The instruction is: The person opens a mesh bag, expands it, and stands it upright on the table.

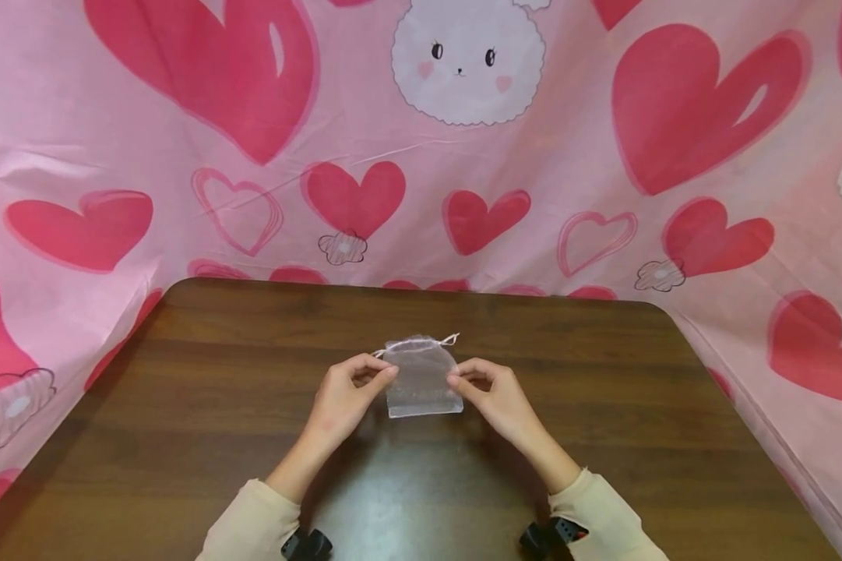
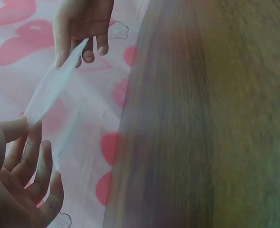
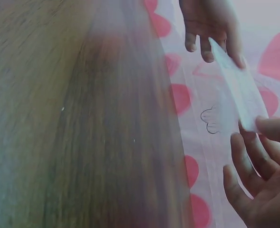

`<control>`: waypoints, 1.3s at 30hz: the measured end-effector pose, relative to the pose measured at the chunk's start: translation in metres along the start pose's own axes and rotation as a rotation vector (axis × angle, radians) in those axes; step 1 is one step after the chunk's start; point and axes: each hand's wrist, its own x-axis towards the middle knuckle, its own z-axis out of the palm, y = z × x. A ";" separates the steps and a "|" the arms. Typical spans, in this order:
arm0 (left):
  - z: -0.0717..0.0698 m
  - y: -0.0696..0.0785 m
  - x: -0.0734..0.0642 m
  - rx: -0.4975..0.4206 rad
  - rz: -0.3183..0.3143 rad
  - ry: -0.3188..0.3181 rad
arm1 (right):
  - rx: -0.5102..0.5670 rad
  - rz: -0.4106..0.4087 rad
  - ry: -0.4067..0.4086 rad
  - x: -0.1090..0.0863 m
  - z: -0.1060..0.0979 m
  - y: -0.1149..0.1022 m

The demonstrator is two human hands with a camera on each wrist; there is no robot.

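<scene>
Fingers of the left hand (image 1: 343,396) and right hand (image 1: 496,396) pinch the sheer pouch (image 1: 424,382) by its left and right edges above the table (image 1: 182,436), drawstring (image 1: 450,340) far, probably to keep it spread.

And here we are at a screened-off desk (image 1: 203,374), more a curtained booth than an open room! Beyond the left hand (image 1: 339,401) and the right hand (image 1: 501,401) rises a pink cloth (image 1: 428,156), creased like hung fabric, splashed with red hearts (image 1: 687,132) and a fluffy white animal face (image 1: 468,97). Look, it runs down to the left and right of the hands as well, hemming in the dark wood-grain top beneath them! Black devices (image 1: 308,544) sit at both cuffs (image 1: 252,522), so this looks like a recording spot. Home, office or studio behind that cloth? I can't tell from here!
</scene>
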 end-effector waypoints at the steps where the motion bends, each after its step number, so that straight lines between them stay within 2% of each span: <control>1: -0.001 0.000 0.000 -0.001 -0.003 -0.005 | 0.010 0.001 0.009 0.000 0.000 -0.001; 5: -0.004 -0.002 -0.001 0.033 -0.019 -0.007 | 0.050 0.002 0.023 0.002 0.000 -0.004; 8: -0.007 -0.004 -0.001 0.068 0.005 0.003 | 0.076 0.005 0.035 0.004 -0.001 -0.006; 14: -0.010 -0.007 -0.001 0.122 0.130 -0.001 | 0.165 0.076 0.040 0.007 -0.004 -0.013; 19: -0.010 -0.006 -0.002 0.195 0.252 0.009 | 0.167 0.089 0.048 0.007 -0.006 -0.016; 23: -0.010 -0.005 -0.003 0.253 0.317 0.045 | 0.168 0.096 0.046 0.006 -0.005 -0.016; 29: -0.008 -0.003 -0.002 0.278 0.427 0.036 | 0.176 0.124 0.016 0.005 -0.003 -0.010; 32: -0.007 -0.002 -0.001 0.296 0.434 0.052 | 0.163 0.131 0.020 0.005 -0.003 -0.009; 39: -0.007 -0.001 0.002 0.301 0.352 0.113 | 0.172 0.078 0.046 0.006 -0.009 -0.006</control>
